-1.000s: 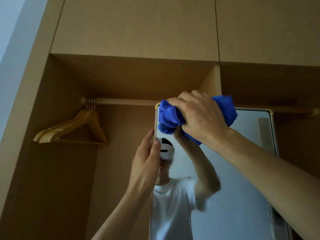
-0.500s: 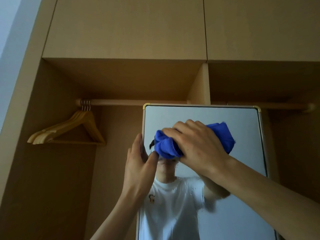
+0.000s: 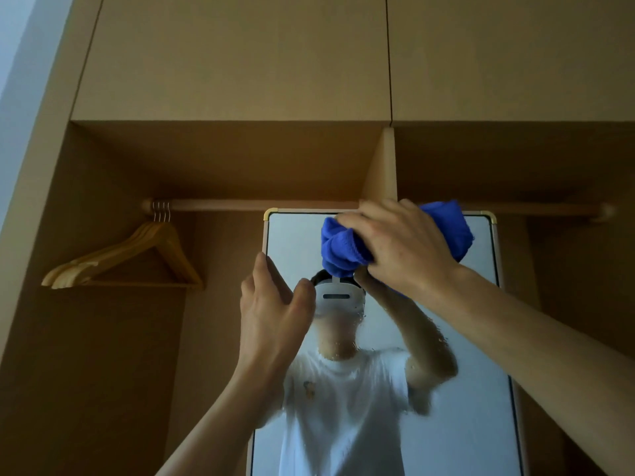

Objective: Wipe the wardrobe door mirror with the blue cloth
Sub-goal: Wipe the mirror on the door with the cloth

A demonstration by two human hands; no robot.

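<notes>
Blue cloth (image 3: 343,249) sits bunched up under the right hand (image 3: 402,249), whose curled fingers grip it and press it against the top of the mirror (image 3: 464,372), just below the upper frame; folds of the cloth stick out on both sides of that hand. Below and to the left of it, the left hand (image 3: 271,314) holds the mirror's left edge, fingers lying along the frame and thumb in front over the glass. Beneath the right hand the glass looks wet, with droplets and streaks across it, and it reflects a person in a white T-shirt and a white headset with an arm raised. Well off to the left of the left hand, wooden hangers (image 3: 137,252) hang from a wooden rail (image 3: 257,204) that runs above both hands inside the open wardrobe (image 3: 223,63).
</notes>
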